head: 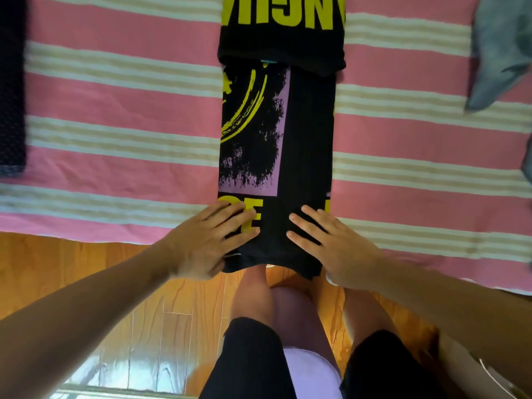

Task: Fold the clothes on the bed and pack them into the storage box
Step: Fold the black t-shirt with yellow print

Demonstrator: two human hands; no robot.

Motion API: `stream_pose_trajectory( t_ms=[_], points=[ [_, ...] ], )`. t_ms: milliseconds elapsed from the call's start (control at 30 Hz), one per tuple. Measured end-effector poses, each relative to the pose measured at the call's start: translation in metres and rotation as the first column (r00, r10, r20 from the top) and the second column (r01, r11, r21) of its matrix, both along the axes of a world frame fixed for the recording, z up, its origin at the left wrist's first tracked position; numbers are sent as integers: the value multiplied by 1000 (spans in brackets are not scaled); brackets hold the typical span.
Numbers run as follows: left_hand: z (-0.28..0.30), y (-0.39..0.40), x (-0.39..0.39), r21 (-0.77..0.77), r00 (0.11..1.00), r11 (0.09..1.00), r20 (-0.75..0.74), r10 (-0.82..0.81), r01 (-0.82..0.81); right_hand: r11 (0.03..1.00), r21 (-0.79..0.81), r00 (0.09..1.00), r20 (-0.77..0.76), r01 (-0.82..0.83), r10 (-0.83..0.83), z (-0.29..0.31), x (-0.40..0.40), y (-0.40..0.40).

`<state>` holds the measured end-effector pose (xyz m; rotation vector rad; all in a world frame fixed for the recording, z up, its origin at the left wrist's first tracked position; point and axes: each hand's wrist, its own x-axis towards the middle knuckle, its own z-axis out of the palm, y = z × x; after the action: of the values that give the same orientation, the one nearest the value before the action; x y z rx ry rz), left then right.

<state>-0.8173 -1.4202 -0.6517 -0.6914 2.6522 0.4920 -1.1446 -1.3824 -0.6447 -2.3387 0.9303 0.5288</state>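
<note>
1. The black T-shirt (305, 133), printed in yellow and purple, is shown folded into a long narrow strip on the bed (115, 90); its far end is already doubled back, and its near end overhangs the bed's edge above the wooden floor (86, 283).
2. The left hand (207, 240) is laid flat on the strip's near left part with fingers straight and spread; nothing is gripped.
3. The right hand (331, 243) is laid flat on the near right part in the same manner, fingers extended, holding nothing.
4. Risk: the overhanging hem may be dragged off the edge if pressure is released unevenly, and the long side folds may spring open.
5. Risk: if the near end is lifted by flat fingers only, the layers may shift and the fold may come out crooked.
6. A grey garment (501, 47) and a dark garment (11, 90) lie well apart at the sides, unfolded. No storage box is visible.
</note>
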Motion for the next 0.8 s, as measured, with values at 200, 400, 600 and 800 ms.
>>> stream_pose_trajectory(
  t_ms=[200,400,600,800],
  points=[
    [9,75,-41,39,829,828,-17,560,-559,547,56,538,120,835,-834,18,19,13],
    [31,112,-117,490,-651,-822,528,545,-291,-76,242,-65,-52,967,-997,17,59,4],
    [36,117,-132,560,-716,-671,695,61,486,-244,268,-186,-224,932,-957,12,56,-7],
    [27,123,-150,568,-876,-819,435,210,85,-179,284,-87,-310,942,-947,15,56,-5]
  ],
)
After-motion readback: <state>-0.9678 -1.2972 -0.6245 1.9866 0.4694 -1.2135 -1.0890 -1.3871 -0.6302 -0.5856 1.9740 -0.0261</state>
